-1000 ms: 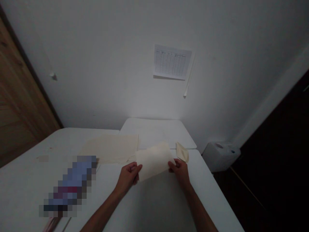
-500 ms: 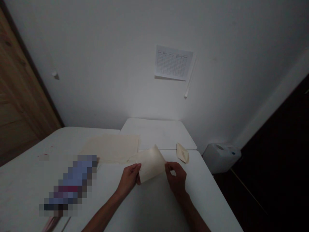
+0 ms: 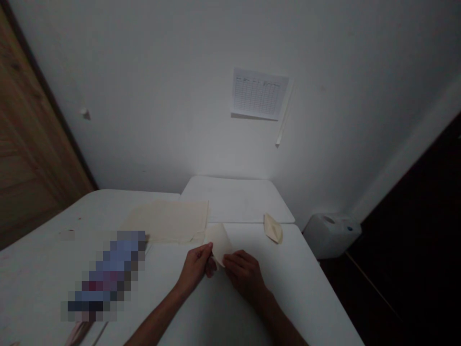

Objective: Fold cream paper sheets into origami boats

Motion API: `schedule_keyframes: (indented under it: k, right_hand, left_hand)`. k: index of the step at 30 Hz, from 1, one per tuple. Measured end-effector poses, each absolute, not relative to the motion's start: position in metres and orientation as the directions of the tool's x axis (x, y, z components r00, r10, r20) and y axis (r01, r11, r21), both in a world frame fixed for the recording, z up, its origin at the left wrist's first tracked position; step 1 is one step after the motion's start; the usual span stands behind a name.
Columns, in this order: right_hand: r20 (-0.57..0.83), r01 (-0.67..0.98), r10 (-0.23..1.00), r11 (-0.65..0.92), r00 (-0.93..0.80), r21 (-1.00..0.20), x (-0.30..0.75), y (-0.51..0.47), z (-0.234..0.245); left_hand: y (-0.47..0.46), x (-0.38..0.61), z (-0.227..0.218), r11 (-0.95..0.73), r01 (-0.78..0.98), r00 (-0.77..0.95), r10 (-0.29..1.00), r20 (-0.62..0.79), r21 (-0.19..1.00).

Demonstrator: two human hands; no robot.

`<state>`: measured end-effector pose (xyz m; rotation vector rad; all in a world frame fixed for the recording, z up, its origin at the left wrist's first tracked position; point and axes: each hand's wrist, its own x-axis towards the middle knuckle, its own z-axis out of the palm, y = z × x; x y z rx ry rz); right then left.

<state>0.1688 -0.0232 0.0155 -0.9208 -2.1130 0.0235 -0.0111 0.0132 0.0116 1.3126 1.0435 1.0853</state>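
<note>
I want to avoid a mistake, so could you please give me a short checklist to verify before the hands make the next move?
1. Left hand holds the sheet: ok, near its left edge.
2. Right hand touches the sheet: ok.
3. Right thumb's grip: cannot tell, thumb hidden.
4. Sheet lies flat: not ok, it is curled over.
5. Sheet's edges meet evenly: cannot tell, fingers cover them.
6. Folded piece clear of both hands: ok, apart on the table.
</note>
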Motion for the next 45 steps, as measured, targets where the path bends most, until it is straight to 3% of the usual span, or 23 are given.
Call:
schedule_keyframes:
  k: [6, 8, 10, 13, 16, 19, 24, 28, 33, 36, 38, 40, 43, 45]
  right_hand:
    - [0.640, 0.586, 0.618, 0.750, -0.457, -0.306, 0.165, -0.029, 0.019]
    - [0.678, 0.567, 0.643, 0.725, -0.355, -0.390, 0.167, -0.029, 0.020]
    - [0.698, 0.540, 0.705, 0.641, -0.130, -0.546, 0.171, -0.025, 0.018]
    - [0.503, 0.322, 0.846, 0.432, 0.180, -0.842, 0.175, -0.017, 0.015]
    - [0.201, 0.004, 0.968, 0.202, 0.151, -0.979, 0.177, -0.010, 0.013]
    - [0.102, -0.039, 0.991, 0.106, 0.089, -0.994, 0.177, -0.011, 0.015]
    - [0.158, 0.110, 0.980, 0.145, 0.122, -0.983, 0.175, -0.017, 0.019]
    - [0.146, 0.090, 0.983, 0.136, 0.111, -0.987, 0.172, -0.018, 0.020]
    - [0.141, 0.075, 0.968, 0.128, 0.207, -0.989, 0.174, -0.015, 0.018]
    - [0.079, 0.001, 0.959, 0.082, 0.273, -0.997, 0.179, -0.012, 0.016]
    - [0.013, -0.078, 0.963, 0.035, 0.271, -0.996, 0.185, -0.010, 0.015]
    - [-0.033, -0.149, 0.971, 0.003, 0.239, -0.989, 0.189, -0.009, 0.014]
    - [-0.073, -0.193, 0.980, -0.037, 0.185, -0.981, 0.193, -0.009, 0.013]
    - [-0.106, -0.183, 0.984, -0.079, 0.144, -0.980, 0.193, -0.009, 0.013]
  left_hand:
    - [0.011, -0.010, 0.019, -0.051, 0.110, 0.135, 0.990, 0.036, 0.993]
    - [0.011, -0.009, 0.020, -0.050, 0.129, 0.123, 0.992, 0.034, 0.990]
    - [0.010, -0.008, 0.020, -0.044, 0.121, 0.143, 0.989, 0.026, 0.992]
    - [0.006, -0.003, 0.017, -0.008, 0.092, 0.229, 0.973, -0.013, 0.996]
    - [-0.002, 0.004, 0.013, 0.031, 0.085, 0.335, 0.940, -0.058, 0.996]
    - [-0.009, 0.010, 0.010, 0.023, 0.116, 0.390, 0.918, -0.067, 0.993]
    - [-0.011, 0.010, 0.012, -0.006, 0.148, 0.306, 0.951, -0.040, 0.989]
    - [-0.009, 0.009, 0.015, -0.009, 0.167, 0.212, 0.977, -0.027, 0.986]
    - [-0.009, 0.011, 0.006, 0.018, 0.177, 0.281, 0.957, -0.068, 0.984]
    - [-0.010, 0.005, 0.005, -0.141, 0.196, 0.332, 0.941, 0.069, 0.970]
    - [-0.011, -0.001, 0.008, -0.420, 0.239, 0.383, 0.869, 0.312, 0.876]
    - [-0.012, -0.006, 0.014, -0.689, 0.306, 0.450, 0.713, 0.538, 0.657]
    - [-0.014, -0.009, 0.019, -0.863, 0.365, 0.576, 0.504, 0.644, 0.349]
    - [-0.016, -0.008, 0.021, -0.903, 0.363, 0.612, 0.416, 0.673, 0.228]
